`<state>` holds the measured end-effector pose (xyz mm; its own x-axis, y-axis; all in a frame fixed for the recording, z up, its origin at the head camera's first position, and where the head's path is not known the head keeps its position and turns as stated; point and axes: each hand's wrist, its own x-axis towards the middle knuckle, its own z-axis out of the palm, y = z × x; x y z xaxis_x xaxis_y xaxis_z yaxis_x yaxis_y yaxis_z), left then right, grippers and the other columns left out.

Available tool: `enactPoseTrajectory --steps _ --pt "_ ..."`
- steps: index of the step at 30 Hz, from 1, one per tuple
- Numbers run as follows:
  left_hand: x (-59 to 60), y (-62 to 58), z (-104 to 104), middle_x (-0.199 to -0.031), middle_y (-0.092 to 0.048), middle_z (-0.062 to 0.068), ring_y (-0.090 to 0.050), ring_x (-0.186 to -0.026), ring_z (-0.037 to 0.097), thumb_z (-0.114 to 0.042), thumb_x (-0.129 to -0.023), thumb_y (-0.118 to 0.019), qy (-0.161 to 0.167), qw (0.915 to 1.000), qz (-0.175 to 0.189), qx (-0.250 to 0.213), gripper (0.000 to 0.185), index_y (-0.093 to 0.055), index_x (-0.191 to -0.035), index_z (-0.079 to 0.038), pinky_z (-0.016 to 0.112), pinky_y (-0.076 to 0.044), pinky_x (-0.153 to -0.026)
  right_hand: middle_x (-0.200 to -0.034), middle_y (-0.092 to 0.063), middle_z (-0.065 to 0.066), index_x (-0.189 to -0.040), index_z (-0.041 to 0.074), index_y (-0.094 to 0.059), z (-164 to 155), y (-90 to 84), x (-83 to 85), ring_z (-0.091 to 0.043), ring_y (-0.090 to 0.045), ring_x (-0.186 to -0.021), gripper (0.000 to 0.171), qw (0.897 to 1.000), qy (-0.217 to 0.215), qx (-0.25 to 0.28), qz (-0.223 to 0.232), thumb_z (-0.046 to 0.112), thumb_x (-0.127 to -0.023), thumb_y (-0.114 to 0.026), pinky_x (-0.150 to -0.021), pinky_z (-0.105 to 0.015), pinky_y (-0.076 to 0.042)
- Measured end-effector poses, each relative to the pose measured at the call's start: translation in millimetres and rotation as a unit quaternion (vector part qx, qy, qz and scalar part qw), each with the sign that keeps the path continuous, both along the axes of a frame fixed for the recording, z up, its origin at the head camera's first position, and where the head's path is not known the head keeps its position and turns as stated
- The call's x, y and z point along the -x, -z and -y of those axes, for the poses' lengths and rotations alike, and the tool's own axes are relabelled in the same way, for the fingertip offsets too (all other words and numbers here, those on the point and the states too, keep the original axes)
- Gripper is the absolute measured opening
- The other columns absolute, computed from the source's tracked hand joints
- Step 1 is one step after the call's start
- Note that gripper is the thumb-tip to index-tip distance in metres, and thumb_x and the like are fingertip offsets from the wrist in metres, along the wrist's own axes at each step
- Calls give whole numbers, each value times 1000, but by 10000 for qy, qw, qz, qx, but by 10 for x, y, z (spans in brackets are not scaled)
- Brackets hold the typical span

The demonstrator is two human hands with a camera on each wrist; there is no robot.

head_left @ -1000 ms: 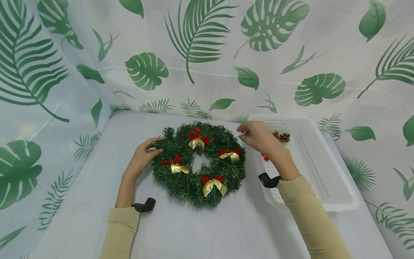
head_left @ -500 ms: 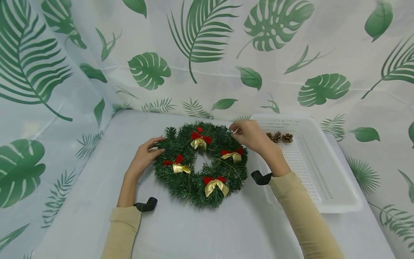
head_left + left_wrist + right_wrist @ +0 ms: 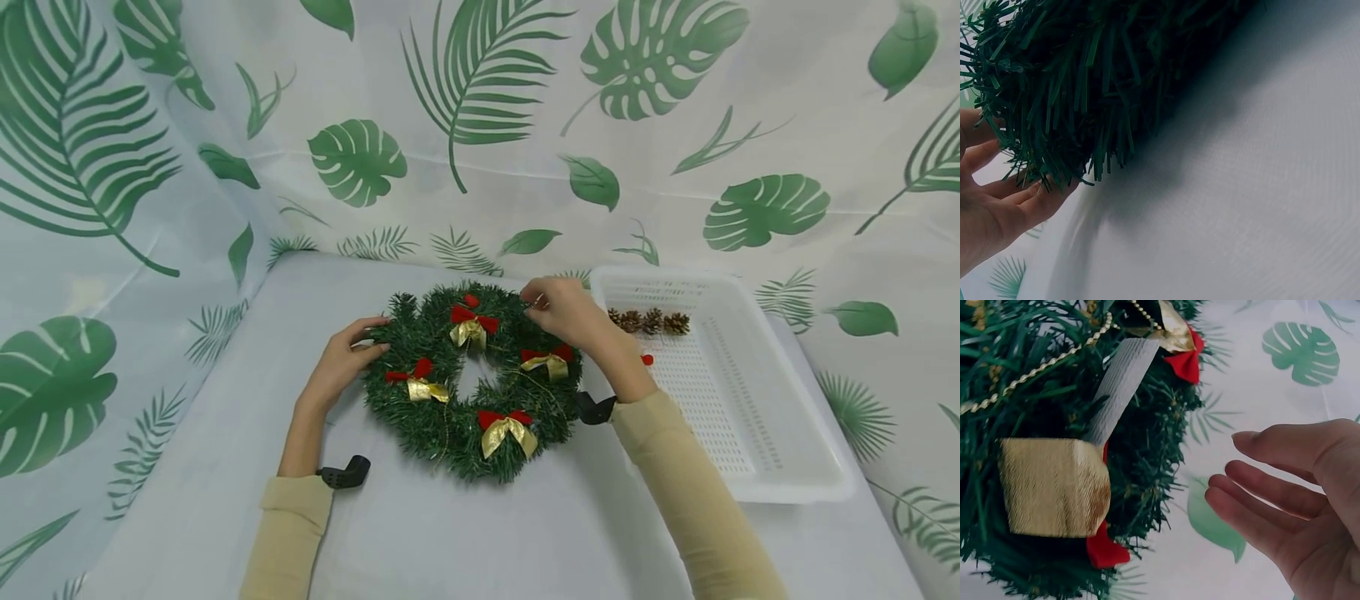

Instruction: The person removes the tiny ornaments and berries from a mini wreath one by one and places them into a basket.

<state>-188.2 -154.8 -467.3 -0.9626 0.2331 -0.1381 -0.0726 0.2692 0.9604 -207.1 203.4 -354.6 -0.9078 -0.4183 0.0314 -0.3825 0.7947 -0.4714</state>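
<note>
A green tinsel wreath (image 3: 390,400) with several red-and-gold bows and a thin gold bead string lies on the white table. My left hand (image 3: 341,362) grips its left edge; in the left wrist view, the fingers (image 3: 1041,200) reach in under the dark green strands, partly hidden by them. My right hand (image 3: 566,312) is over the wreath's upper right edge. In the right wrist view, the right hand (image 3: 1297,500) has relaxed, slightly bent fingers with a gap below the thumb and nothing between them. A gold bow loop (image 3: 1054,487) shows beside it.
A white perforated plastic basket (image 3: 750,400) stands at the right, with several pinecones (image 3: 652,321) near its back left corner and a small red item (image 3: 647,360) partly hidden by the right arm. A leaf-print curtain (image 3: 525,200) hangs behind.
My right hand has moved left from the basket side to the wreath's upper right edge, uncovering more pinecones. My left hand stays at the wreath's left edge. The head view has shifted slightly.
</note>
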Motion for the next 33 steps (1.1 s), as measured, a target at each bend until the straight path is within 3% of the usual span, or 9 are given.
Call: enactPoseTrajectory --steps 10,33 --pt "18 19 22 -163 -38 15 -51 -139 39 -21 -104 -63 23 10000 -21 -84 50 -50 -153 -18 41 -51 -89 -121 -69 -27 -122 -7 -69 154 34 108 -37 -71 -103 28 9999 -20 -30 157 2 -96 -69 -88 -47 -58" --pt "50 47 24 -162 -39 13 -51 -139 38 -19 -104 -62 6 9999 5 -109 49 -52 -152 -19 41 -51 -88 -123 -70 -23 -126 -5 -68 435 219 340 -36 -71 -107 30 9996 -76 49 263 5 -97 -70 -90 -45 -58"
